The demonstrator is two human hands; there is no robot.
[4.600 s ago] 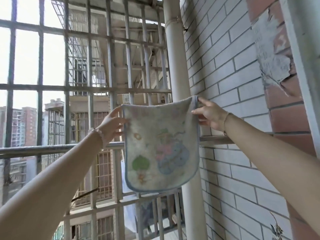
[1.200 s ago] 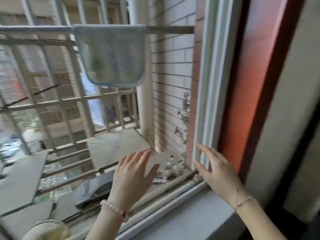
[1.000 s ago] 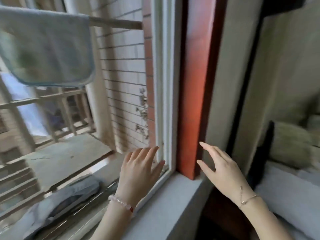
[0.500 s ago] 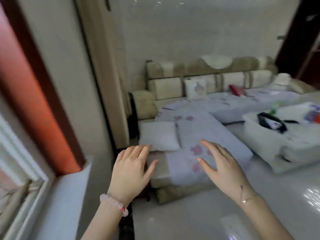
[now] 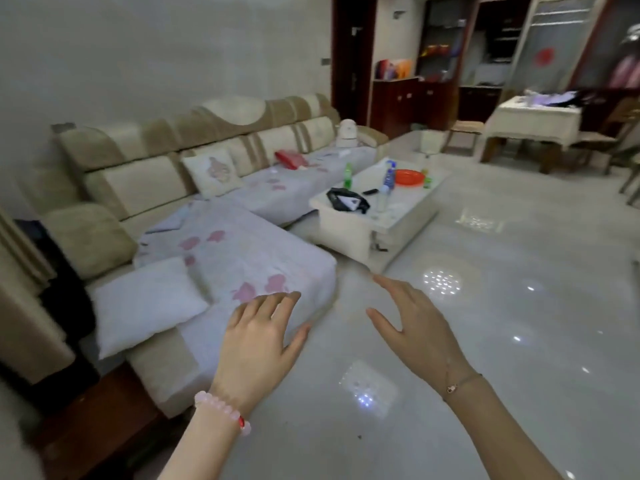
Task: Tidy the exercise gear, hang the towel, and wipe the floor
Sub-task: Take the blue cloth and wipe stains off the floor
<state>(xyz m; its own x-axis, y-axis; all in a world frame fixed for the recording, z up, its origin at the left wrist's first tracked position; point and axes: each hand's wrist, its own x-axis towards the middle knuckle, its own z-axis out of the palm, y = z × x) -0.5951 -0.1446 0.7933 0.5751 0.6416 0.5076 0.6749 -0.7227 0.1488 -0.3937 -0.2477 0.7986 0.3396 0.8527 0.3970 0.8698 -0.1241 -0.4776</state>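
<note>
I note the floor point(image 5: 485, 306), to be wiped, open ahead, sofa point(image 5: 145, 188) along its left edge, coffee table point(image 5: 349, 233) beside it, towel out of view; left hand point(image 5: 258, 344) and right hand point(image 5: 419, 330) float spread, empty, presumably between jobs.

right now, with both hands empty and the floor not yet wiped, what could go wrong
1. The floor is glossy enough to mirror the lights, so it may be slick underfoot, more so once wet.
2. The sofa corner and the table stand close ahead; a shin could catch either, and a bumped table might topple its upright bottles.
3. The left hand and right hand hold nothing and no cloth shows, so wiping may stall.
</note>
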